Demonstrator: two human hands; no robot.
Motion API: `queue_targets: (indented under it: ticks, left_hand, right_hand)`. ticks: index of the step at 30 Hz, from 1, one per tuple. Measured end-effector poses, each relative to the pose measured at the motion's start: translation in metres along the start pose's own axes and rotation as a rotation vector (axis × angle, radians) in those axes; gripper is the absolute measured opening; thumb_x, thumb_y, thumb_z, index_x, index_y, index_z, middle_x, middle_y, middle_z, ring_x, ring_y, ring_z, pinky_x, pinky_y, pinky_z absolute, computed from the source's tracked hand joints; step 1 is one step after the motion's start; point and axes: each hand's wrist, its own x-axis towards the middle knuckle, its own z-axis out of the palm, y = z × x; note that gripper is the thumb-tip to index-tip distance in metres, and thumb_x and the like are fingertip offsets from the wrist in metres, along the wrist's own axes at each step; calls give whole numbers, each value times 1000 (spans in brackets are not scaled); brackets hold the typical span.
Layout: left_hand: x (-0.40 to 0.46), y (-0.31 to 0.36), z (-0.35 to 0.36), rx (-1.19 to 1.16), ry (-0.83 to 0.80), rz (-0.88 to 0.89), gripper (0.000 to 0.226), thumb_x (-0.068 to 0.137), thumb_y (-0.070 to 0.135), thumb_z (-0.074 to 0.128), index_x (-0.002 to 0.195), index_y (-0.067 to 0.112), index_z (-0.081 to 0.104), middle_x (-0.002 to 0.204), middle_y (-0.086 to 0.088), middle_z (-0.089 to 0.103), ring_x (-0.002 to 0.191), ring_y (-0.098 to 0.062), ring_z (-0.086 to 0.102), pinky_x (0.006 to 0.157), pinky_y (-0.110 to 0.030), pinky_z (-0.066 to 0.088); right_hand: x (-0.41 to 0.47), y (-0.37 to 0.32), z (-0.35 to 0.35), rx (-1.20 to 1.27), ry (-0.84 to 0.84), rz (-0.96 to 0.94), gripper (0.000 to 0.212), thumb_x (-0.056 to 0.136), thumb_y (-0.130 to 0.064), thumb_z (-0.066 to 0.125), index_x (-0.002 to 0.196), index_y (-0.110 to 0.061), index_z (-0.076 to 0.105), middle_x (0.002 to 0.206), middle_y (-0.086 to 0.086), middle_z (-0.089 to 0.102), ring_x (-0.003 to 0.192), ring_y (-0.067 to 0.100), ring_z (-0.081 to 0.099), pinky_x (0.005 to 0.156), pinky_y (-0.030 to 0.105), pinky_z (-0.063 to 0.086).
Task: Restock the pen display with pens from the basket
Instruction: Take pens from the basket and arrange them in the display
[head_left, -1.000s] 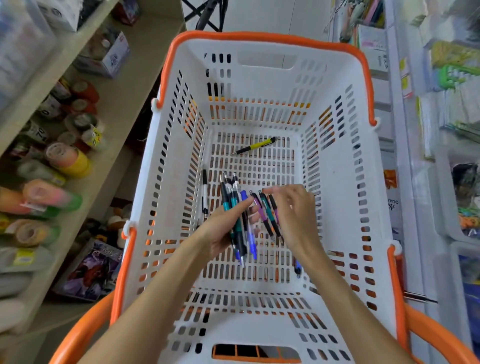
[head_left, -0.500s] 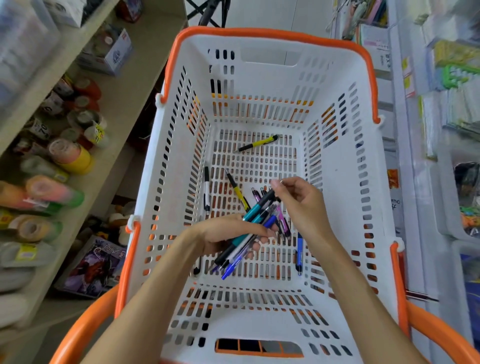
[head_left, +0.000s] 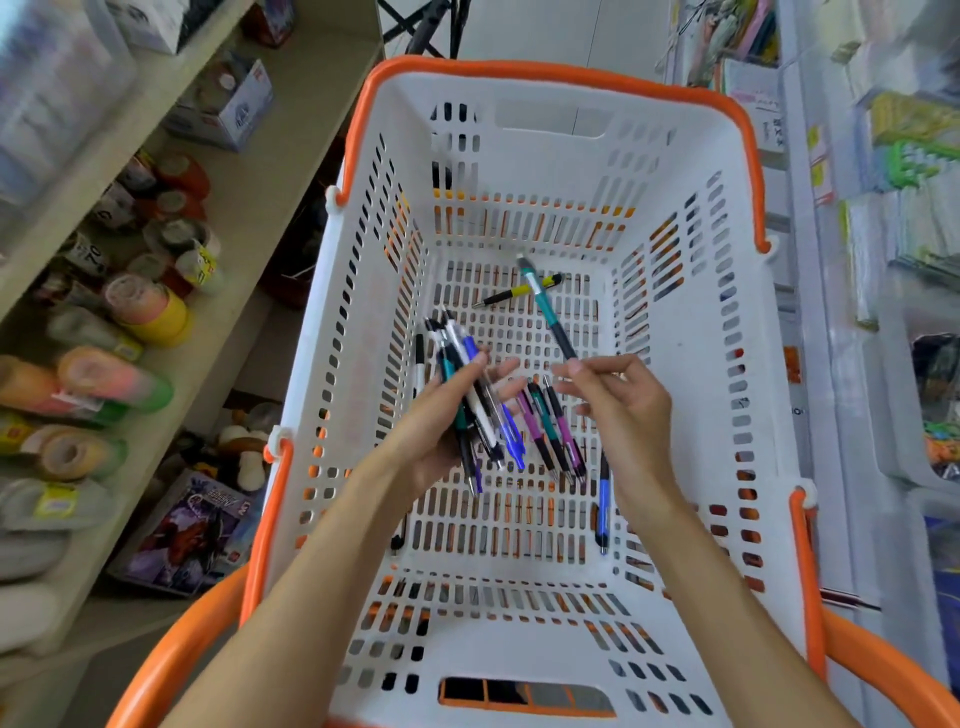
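The white slotted plastic basket with orange rim holds the stock. The left hand grips a fanned bundle of click pens over the basket's middle. The right hand, half a second ago down among the loose purple and teal pens, now pinches one teal pen, raised. Judgement: gathering continues. A yellow pen lies near the far wall, a blue pen near the right wall.

Both forearms reach toward twelve o'clock. The left hand curls around a bundle of pens; the right hand pinches one teal pen.
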Motion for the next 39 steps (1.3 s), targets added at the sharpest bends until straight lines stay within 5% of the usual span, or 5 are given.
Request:
queue_targets:
  ticks: [5, 13, 19, 34, 39]
  left_hand:
    - [-2, 4, 2, -162, 38, 71, 39, 91, 18, 58, 130, 17, 55, 116, -6, 70, 103, -16, 68, 74, -32, 58]
    - [-1, 4, 1, -96, 41, 73, 34, 95, 16, 53, 128, 15, 58, 124, -4, 66, 116, -16, 61, 92, -34, 53]
    - [-3, 3, 1, 18, 29, 52, 24, 93, 14, 56, 115, 17, 65, 115, -1, 70, 110, -12, 64, 80, -28, 57]
    - [1, 6, -3, -129, 164, 168, 28, 96, 17, 54, 122, 13, 62, 118, -5, 69, 111, -13, 64, 83, -28, 56]
    - [3, 3, -6, -9, 245, 182, 19, 95, 14, 55, 111, 12, 65, 106, -6, 72, 104, -18, 67, 87, -34, 55]
  right_hand:
    - [-6, 5, 4, -123, -224, 45, 21, 90, -23, 63, 110, -25, 64, 93, -12, 74, 93, -1, 68, 80, 14, 52]
    - [-6, 11, 5, -321, -307, 57, 16, 87, -28, 67, 103, -27, 69, 90, -10, 74, 85, -4, 67, 76, 12, 49]
    - [-6, 12, 6, -445, -363, -11, 15, 86, -40, 64, 88, -28, 72, 83, -10, 73, 80, 1, 68, 77, 18, 53]
    - [3, 1, -9, -309, -568, 532, 26, 77, -24, 76, 100, -18, 66, 79, 2, 73, 67, 10, 63, 63, 18, 50]
    - [10, 1, -15, -78, -247, 292, 19, 85, -26, 64, 95, -11, 70, 68, -2, 57, 62, 7, 50, 62, 19, 45]
